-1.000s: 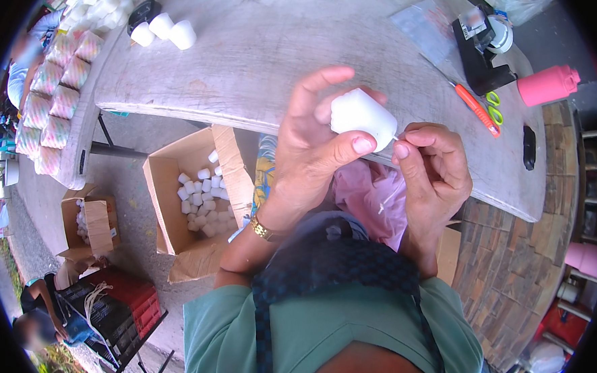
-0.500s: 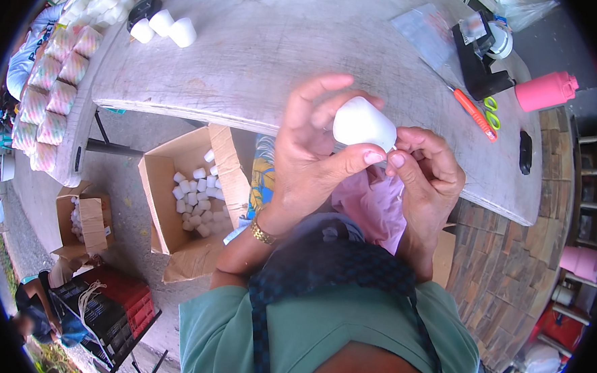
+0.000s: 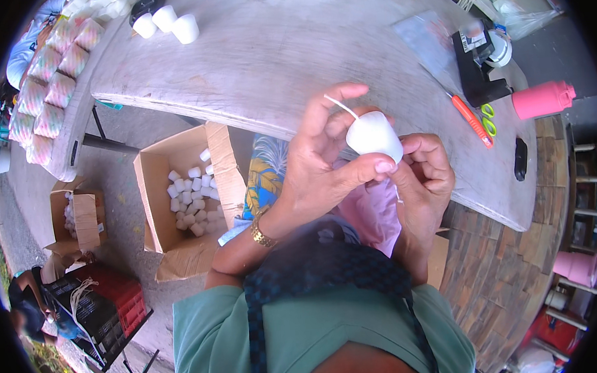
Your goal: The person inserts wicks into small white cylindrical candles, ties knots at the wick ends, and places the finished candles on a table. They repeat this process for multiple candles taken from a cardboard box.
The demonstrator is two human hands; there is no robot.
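A white votive candle [image 3: 373,136] is held above my lap, near the table's front edge, by my left hand [image 3: 323,144]. Its thumb lies along the candle's near side and its fingers curve round the far side. From the candle's upper left end a thin white wick [image 3: 341,106] sticks out. My right hand [image 3: 421,180] is closed at the lower right end, thumb and fingertips pinched together against the candle. A short bit of white string shows below the right thumb; the pinch point itself is mostly hidden.
Beneath the table stands a cardboard box [image 3: 149,194] of white candles, with a smaller box [image 3: 88,221] farther left. On the table are loose candles [image 3: 185,29], an orange-handled tool [image 3: 470,120], green scissors [image 3: 489,119] and a pink bottle [image 3: 544,99]. Wrapped packs [image 3: 47,91] line the left table.
The candle has shifted slightly right and down and is turned. A length of wick now sticks out of its upper end, where none showed before. Both hands keep their grip.
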